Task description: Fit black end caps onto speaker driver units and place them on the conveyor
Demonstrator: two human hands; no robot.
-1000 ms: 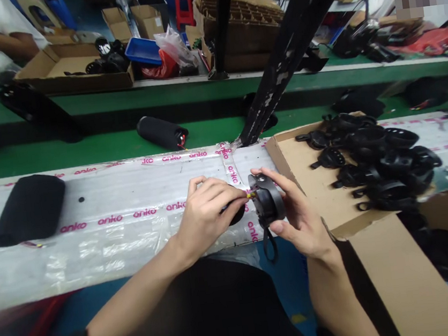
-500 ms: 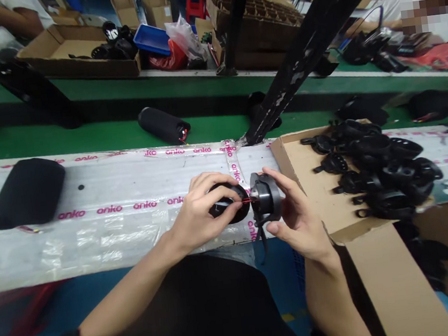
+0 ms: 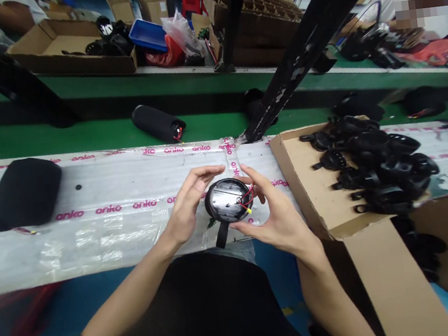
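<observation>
A round black part [image 3: 227, 200] with a shiny disc face, thin red wires and a small yellow connector faces up over the bench. A black strap hangs from its lower edge. My right hand [image 3: 275, 210] grips its right side between thumb and fingers. On its left, my left hand [image 3: 186, 207] is raised with its fingers apart and curved, close to the rim and holding nothing that shows.
An open cardboard box [image 3: 312, 195] heaped with black parts stands at the right. A black fabric-covered piece [image 3: 22, 193] lies on the left of the wrapped bench [image 3: 114, 240]. Behind, a dark cylinder [image 3: 158, 124] rests on the green surface. A black post [image 3: 293, 68] slants up behind the bench.
The strapped part has turned from edge-on to face-up and moved left. My left hand has opened and drawn back from the dark round piece it held, which no longer shows separately.
</observation>
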